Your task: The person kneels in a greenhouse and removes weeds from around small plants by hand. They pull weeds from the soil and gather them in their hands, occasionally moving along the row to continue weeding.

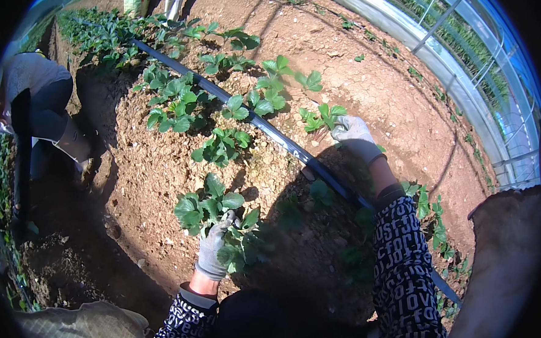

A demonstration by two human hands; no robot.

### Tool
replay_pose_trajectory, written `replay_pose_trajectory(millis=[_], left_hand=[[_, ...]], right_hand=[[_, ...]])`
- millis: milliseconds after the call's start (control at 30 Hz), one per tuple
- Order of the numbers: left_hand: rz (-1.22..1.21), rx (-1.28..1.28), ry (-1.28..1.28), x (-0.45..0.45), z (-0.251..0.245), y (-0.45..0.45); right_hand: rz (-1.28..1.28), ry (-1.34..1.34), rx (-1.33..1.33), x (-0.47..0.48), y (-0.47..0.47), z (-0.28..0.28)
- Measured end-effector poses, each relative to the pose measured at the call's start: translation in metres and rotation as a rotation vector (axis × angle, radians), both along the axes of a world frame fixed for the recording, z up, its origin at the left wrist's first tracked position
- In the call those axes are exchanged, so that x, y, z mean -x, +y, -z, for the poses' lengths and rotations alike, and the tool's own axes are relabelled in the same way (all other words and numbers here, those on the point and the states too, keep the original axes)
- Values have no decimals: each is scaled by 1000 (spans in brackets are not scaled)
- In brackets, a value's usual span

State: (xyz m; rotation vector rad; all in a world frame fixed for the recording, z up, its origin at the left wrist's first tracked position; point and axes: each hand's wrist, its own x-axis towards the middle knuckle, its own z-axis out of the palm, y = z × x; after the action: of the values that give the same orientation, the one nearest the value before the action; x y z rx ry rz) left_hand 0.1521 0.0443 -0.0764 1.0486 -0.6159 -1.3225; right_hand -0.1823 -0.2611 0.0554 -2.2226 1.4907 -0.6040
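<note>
In a pale knit glove, my left hand (216, 247) is closed around several leafy strawberry seedlings (209, 203), whose leaves stick out above and to the right of the fingers. My right hand (356, 132), gloved too, reaches to the far side of a black drip hose (275, 134). Its fingers pinch a single strawberry plant (325, 118) low at the stems, against the sunlit soil; the roots cannot be made out. More strawberry plants (223, 146) stand or lie along both sides of the hose. Shade from my body darkens the ground between my arms.
A co-worker (49, 102) bends over in the furrow at the left. Boots (173, 9) and a sack (136, 4) stand at the top. Brown fabric pieces (86, 332) lie low on the left, with another brown sheet (509, 257) at right. Greenhouse film (469, 108) borders the bed.
</note>
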Motion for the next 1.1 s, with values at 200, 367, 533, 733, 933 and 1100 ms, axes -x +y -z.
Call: replay_pose_trajectory(millis=[200,367,533,733,933,1100], left_hand=[[18,-239,591,1,-62,0],[50,-214,505,0,-52,-3],[34,-13,-252,-2,-2,1],[206,-8,-701,-21,25,11],[157,40,-352,-19,19,13],[-46,17,212,1,-22,13]], right_hand=[[-153,136,-61,-35,7,-23],[-145,224,-90,-41,25,-28],[-101,316,-102,-45,32,-34],[-56,626,31,-55,29,-24],[-91,464,184,-48,45,-5],[8,78,3,-24,82,1]])
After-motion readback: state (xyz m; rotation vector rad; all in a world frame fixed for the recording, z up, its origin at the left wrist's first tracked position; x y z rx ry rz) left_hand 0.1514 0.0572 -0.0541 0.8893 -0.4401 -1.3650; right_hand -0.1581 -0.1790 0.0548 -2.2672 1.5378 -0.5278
